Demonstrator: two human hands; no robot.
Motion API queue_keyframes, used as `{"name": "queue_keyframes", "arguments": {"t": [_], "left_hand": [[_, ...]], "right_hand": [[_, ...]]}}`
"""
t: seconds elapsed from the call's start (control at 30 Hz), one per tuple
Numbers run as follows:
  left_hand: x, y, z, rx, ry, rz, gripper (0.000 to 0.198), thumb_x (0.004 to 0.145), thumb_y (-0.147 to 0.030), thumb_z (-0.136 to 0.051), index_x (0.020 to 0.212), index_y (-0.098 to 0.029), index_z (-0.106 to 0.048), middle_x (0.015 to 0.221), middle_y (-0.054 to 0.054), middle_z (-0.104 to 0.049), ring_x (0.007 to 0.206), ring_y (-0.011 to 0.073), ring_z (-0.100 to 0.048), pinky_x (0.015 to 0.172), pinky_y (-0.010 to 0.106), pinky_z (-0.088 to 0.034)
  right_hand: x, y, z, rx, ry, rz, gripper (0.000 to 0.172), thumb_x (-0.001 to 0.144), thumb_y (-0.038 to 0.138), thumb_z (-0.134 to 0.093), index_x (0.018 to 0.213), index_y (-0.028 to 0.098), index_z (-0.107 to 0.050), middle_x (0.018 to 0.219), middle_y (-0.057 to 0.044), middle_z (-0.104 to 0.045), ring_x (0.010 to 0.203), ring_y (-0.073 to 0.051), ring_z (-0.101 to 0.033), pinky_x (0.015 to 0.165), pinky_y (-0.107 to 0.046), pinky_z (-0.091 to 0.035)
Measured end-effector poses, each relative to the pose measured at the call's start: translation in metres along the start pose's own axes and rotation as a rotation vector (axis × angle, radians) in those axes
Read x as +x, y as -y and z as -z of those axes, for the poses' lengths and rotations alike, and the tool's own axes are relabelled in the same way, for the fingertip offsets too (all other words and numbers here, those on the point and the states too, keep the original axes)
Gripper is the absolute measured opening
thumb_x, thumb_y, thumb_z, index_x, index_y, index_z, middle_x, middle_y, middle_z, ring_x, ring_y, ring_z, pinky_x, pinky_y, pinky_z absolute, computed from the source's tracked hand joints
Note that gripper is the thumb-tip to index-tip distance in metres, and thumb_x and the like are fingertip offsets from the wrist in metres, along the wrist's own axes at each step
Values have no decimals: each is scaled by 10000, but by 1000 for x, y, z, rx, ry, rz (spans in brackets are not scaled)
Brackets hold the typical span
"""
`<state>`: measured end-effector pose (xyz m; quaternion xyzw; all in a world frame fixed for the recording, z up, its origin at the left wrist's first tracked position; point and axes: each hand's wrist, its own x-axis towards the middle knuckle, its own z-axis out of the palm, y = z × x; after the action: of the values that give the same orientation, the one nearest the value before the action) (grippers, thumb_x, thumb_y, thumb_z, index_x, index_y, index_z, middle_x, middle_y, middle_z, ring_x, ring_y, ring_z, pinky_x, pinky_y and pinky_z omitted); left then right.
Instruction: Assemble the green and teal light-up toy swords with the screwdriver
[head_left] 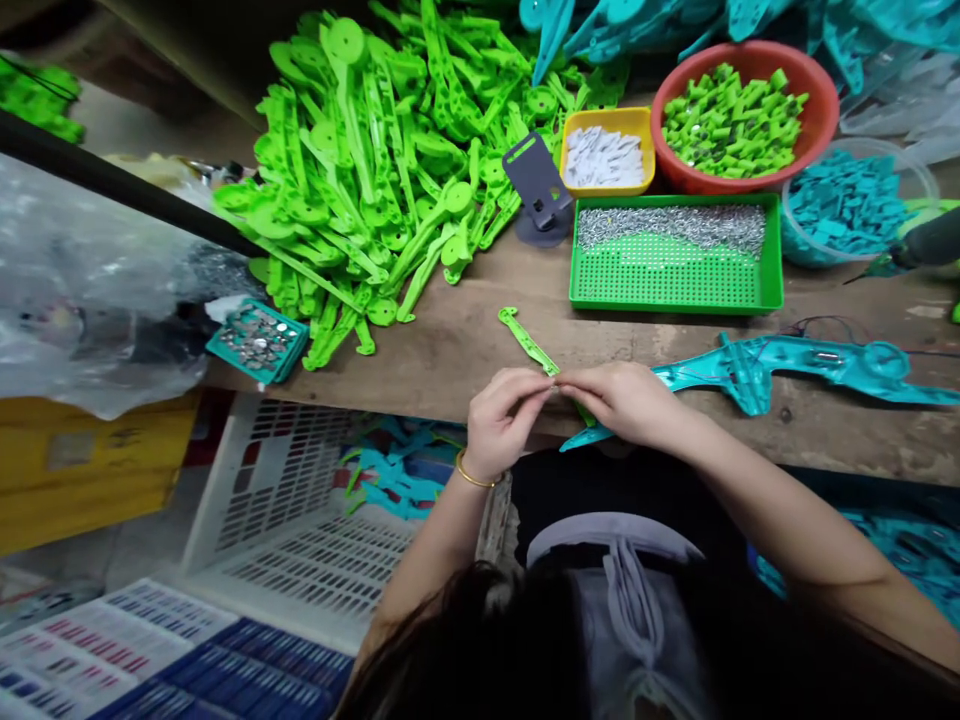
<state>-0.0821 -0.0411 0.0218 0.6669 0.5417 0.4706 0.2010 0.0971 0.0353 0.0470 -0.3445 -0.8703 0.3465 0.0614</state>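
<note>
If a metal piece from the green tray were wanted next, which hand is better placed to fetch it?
Probably the right hand: it is nearer the green tray, while the left hand is farther to the left. The two hands meet in front, though, so the right would first have to come away.

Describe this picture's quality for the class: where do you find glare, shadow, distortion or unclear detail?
Head view: pale glare streaks the plastic bag; head view: the black clothing loses detail in shadow; head view: the crate looks stretched, probably by a wide lens; head view: anything between the left hand and right hand is too small to make out.
</note>
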Motion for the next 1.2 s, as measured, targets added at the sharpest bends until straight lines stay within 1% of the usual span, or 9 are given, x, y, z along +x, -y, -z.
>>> {"name": "queue_keyframes", "arguments": {"t": [0.1, 0.17, 0.23, 0.3, 0.43, 0.53, 0.73, 0.9, 1.2], "left_hand": [[0, 4, 3, 39, -38, 39, 86, 891, -201, -595, 908, -198, -679, 879, 33, -713, 836, 144, -658, 767, 293, -538], [2, 8, 5, 53, -112, 115, 90, 900, -229, -584, 889, -190, -664, 867, 29, -697, 827, 140, -647, 761, 283, -523], [6, 16, 7, 44, -184, 206, 105, 902, -256, -580, 868, -184, -650, 842, 20, -680, 804, 132, -633, 746, 267, -509], [10, 25, 9, 49, -223, 274, 116, 896, -271, -586, 851, -180, -643, 815, 11, -667, 775, 125, -621, 726, 252, -494], [19, 43, 8, 168, -206, 302, 121, 882, -269, -588, 821, -180, -642, 780, 12, -655, 744, 136, -603, 701, 257, -466], [25, 52, 3, 276, -138, 277, 132, 884, -247, -569, 793, -179, -636, 765, 21, -643, 738, 153, -590, 700, 274, -450], [32, 56, -1, 374, -65, 263, 133, 889, -230, -558, 792, -174, -628, 764, 28, -638, 710, 159, -582, 689, 275, -444], [34, 54, -4, 525, 24, 259, 152, 905, -241, -534, 798, -185, -625, 778, 35, -645, 758, 182, -591, 735, 295, -443], [43, 44, -10, 813, 143, 232, 184, 907, -228, -485, 806, -171, -628, 804, 84, -654, 810, 242, -598, 732, 345, -433]], "right_hand": [[5, 3, 1, 75, -26, -61, 315, 948, 371, -464, 1147, 282, -692, 1027, -47, -750, 843, -210, -700, 732, -310, -475], [7, 3, 4, 249, -54, -117, 311, 913, 397, -528, 1137, 249, -685, 849, -23, -743, 713, -166, -668, 659, -275, -457], [8, 0, 8, 454, -67, -177, 360, 863, 420, -597, 1146, 206, -661, 701, 14, -668, 589, -128, -600, 570, -246, -429], [9, -3, 11, 531, -81, -218, 373, 829, 414, -636, 1119, 182, -660, 667, 29, -612, 549, -112, -552, 526, -235, -402], [9, 0, 9, 231, -189, -184, 217, 862, 306, -599, 1004, 181, -705, 766, -21, -659, 686, -140, -591, 622, -260, -416], [10, 11, -2, -28, -216, -82, 227, 920, 291, -518, 1004, 196, -707, 877, -56, -684, 800, -171, -630, 667, -274, -413], [9, 23, -26, -409, -254, 37, 303, 977, 316, -416, 1007, 203, -696, 799, -38, -654, 709, -156, -613, 577, -285, -333], [5, 18, -34, -438, -331, 108, 276, 973, 312, -450, 966, 205, -705, 720, -14, -632, 691, -151, -573, 617, -292, -331], [6, 16, -39, -407, -388, 89, 271, 973, 301, -458, 961, 201, -710, 714, -16, -628, 703, -152, -548, 656, -301, -319]]}}
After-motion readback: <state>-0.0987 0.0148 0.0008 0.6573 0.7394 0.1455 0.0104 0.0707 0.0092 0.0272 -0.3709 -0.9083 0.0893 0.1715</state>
